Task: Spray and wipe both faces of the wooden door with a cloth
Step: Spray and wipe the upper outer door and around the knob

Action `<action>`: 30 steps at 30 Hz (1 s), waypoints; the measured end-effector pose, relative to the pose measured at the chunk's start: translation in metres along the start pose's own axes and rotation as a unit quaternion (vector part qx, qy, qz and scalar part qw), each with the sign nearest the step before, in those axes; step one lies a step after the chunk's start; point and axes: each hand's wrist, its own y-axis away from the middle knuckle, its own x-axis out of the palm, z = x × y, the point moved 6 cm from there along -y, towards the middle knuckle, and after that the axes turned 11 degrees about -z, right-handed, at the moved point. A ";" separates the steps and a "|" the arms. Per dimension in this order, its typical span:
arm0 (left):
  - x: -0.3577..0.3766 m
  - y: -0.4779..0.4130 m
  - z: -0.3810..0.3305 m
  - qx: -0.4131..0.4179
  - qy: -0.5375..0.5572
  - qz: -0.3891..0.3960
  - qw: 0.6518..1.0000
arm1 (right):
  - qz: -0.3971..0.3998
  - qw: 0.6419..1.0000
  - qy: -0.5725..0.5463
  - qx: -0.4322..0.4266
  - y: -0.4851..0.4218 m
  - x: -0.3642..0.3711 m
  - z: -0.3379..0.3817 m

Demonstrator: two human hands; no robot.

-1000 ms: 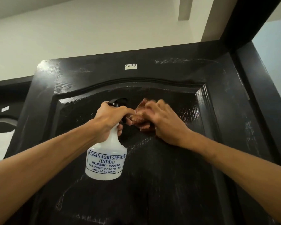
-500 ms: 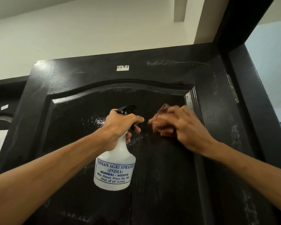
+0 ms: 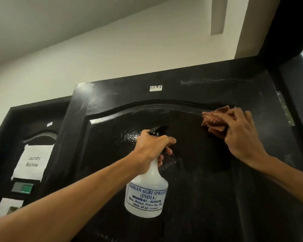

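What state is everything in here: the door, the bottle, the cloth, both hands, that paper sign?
Wooden door: open at its hinge, with a glossy wet patch on its upper part.
Spray bottle: upright, held by the neck.
Cloth: bunched, pressed on the panel's upper right corner.
Left hand: grips the spray bottle.
Right hand: holds the cloth against the door.
Paper sign: taped flat on the neighbouring door.

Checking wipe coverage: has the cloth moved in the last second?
Yes. The cloth under the right hand went right and up, from below the white label to the top right corner of the door panel, near the hinge.
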 end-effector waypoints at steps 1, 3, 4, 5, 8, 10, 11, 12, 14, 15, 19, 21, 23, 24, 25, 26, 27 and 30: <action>-0.001 -0.001 -0.005 0.007 -0.001 -0.003 1.000 | -0.001 1.000 -0.008 0.004 -0.005 0.001 0.005; 0.001 0.004 -0.010 0.011 -0.011 -0.003 1.000 | 0.058 0.994 -0.050 -0.072 0.000 0.007 0.026; 0.004 0.008 -0.013 0.011 -0.019 -0.006 1.000 | 0.104 0.983 -0.069 -0.134 0.009 0.007 0.037; 0.005 0.011 -0.015 0.012 -0.022 -0.011 1.000 | 0.135 0.970 -0.070 -0.192 0.015 0.007 0.045; 0.017 0.016 -0.027 0.023 -0.029 -0.036 0.999 | 0.084 0.972 -0.035 -0.216 -0.012 -0.001 0.020; 0.036 0.021 -0.035 0.026 -0.029 -0.048 0.998 | 0.013 0.995 -0.009 -0.098 -0.051 -0.014 -0.023; 0.050 0.023 -0.038 0.030 -0.029 -0.050 0.998 | 0.002 0.999 -0.009 -0.051 -0.064 -0.020 -0.043; 0.057 0.023 -0.040 0.031 -0.031 -0.054 0.998 | 0.005 0.999 -0.015 -0.036 -0.069 -0.021 -0.048; 0.073 0.021 -0.042 0.031 -0.024 -0.073 0.997 | 0.038 0.992 -0.063 -0.099 -0.056 -0.024 -0.039; 0.070 0.019 -0.041 0.030 -0.023 -0.079 0.996 | 0.065 0.981 -0.087 -0.163 -0.040 -0.021 -0.019; 0.113 0.025 -0.044 0.030 -0.037 -0.099 0.994 | 0.092 0.953 -0.120 -0.263 -0.026 -0.025 -0.043; 0.118 0.023 -0.047 0.033 -0.054 -0.098 0.993 | 0.027 0.981 -0.077 -0.176 -0.078 -0.020 -0.067; 0.132 0.023 -0.055 0.038 -0.069 -0.100 0.992 | -0.003 0.995 -0.070 -0.072 -0.112 -0.023 -0.098; 0.137 0.022 -0.060 0.042 -0.070 -0.104 0.991 | 0.004 0.995 -0.075 -0.060 -0.113 -0.020 -0.102; 0.140 0.021 -0.064 0.045 -0.068 -0.110 0.991 | 0.021 0.993 -0.080 -0.080 -0.103 -0.019 -0.099; 0.143 0.019 -0.069 0.051 -0.065 -0.119 0.989 | 0.033 0.987 -0.093 -0.127 -0.086 -0.022 -0.092; 0.144 0.016 -0.077 0.057 -0.063 -0.131 0.988 | 0.042 0.976 -0.112 -0.183 -0.066 -0.028 -0.084; 0.142 0.006 -0.092 0.069 -0.061 -0.145 0.985 | 0.067 0.955 -0.129 -0.257 -0.044 -0.034 -0.081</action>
